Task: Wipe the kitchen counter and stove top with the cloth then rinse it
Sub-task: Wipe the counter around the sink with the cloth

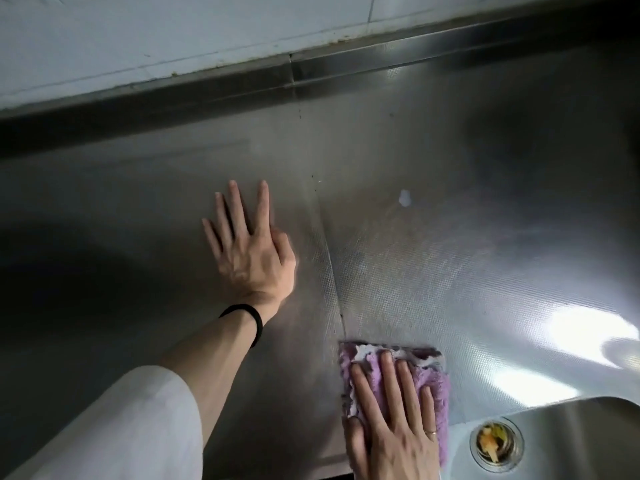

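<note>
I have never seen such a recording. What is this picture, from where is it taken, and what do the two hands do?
No machine is here: a person wears a camera on the head, so the picture looks down at that person's own hands. The left hand lies flat, fingers straight, on the steel counter and holds nothing. The right hand presses a purple cloth onto it with straight fingers. At the lower right is a sink; its drain holds food scraps. A small white spot lies farther back.
</note>
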Motion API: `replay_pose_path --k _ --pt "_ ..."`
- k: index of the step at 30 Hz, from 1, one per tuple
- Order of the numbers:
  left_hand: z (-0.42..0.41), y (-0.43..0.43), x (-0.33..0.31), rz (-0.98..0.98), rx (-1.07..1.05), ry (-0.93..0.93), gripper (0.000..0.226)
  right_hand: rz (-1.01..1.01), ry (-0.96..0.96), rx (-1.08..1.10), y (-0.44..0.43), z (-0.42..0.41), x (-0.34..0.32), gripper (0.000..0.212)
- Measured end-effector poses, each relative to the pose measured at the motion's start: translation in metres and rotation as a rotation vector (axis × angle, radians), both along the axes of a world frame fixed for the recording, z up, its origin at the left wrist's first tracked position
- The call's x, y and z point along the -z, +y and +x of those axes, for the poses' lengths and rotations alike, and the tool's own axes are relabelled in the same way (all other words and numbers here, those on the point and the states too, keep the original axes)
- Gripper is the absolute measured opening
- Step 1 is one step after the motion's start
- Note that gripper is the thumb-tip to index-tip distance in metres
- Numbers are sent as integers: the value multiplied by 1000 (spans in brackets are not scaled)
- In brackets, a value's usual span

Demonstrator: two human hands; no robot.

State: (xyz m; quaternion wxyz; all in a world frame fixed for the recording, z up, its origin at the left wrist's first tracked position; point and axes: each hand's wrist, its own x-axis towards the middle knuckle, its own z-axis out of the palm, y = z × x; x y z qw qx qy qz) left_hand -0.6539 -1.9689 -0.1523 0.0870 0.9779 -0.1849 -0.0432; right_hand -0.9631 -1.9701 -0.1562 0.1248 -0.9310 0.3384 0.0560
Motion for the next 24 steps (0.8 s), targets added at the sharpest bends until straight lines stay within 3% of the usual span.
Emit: replay_pose_path --k 4,10,13,19,24 --pt "0 0 0 6 4 -11 73 -14 -64 -14 -12 51 0 80" --pt "1 1 3 15 5 -18 75 37 -163 24 -77 207 0 74" --pt "1 -1 1 -1 7 -19 76 65 -186 63 -85 231 1 71" --pt "-1 -1 -1 -12 -2 -18 73 -1 -215 -13 -110 170 -5 65" --pt "-1 -1 -1 -11 -3 -18 73 -140 -57 209 -176 60 -15 64"
